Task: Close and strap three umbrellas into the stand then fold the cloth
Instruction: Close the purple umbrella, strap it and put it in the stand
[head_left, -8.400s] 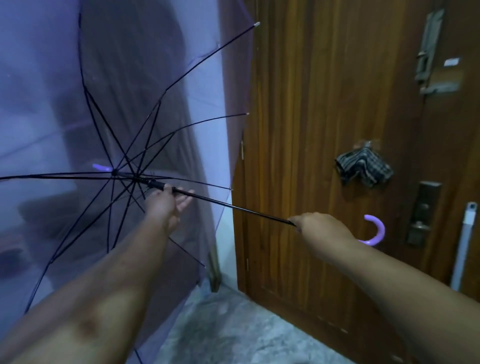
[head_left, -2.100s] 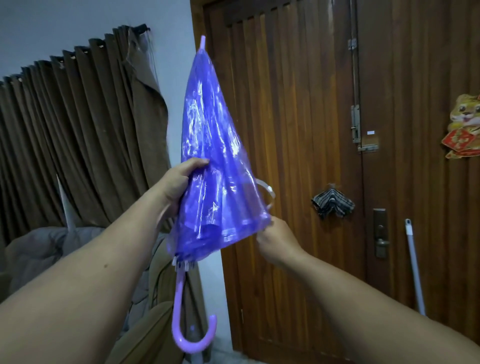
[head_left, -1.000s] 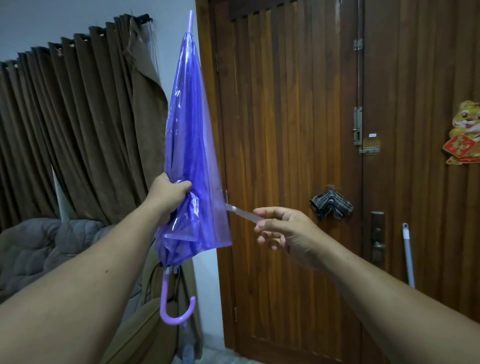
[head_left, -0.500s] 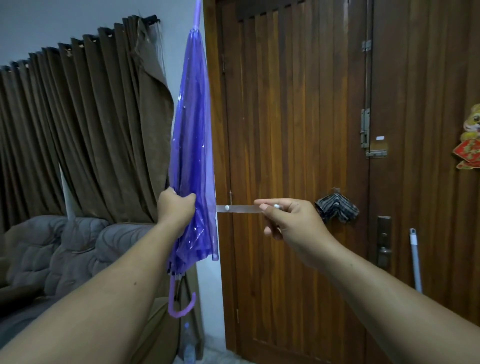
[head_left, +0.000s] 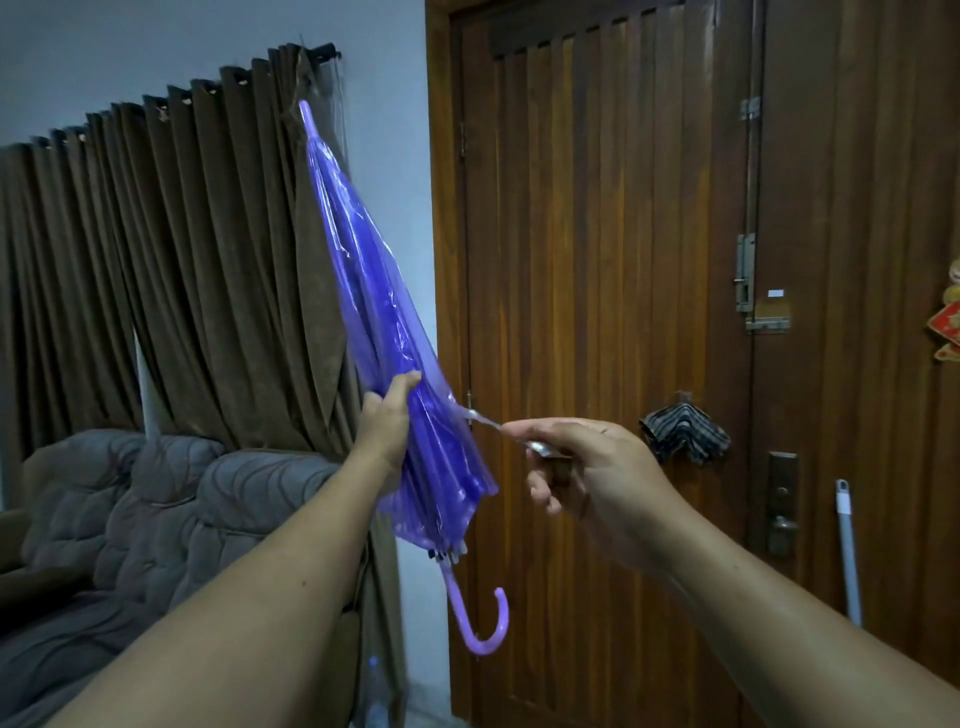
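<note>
The purple umbrella (head_left: 387, 332), now tilted leftward rather than upright, is gripped mid-canopy by the left hand (head_left: 387, 426). The right hand (head_left: 582, 467) pinches its clear strap (head_left: 480, 417), drawn closer, seemingly starting the wrap; wooden door (head_left: 597, 260) behind.

no legible text, labels or numbers on anything in view
</note>
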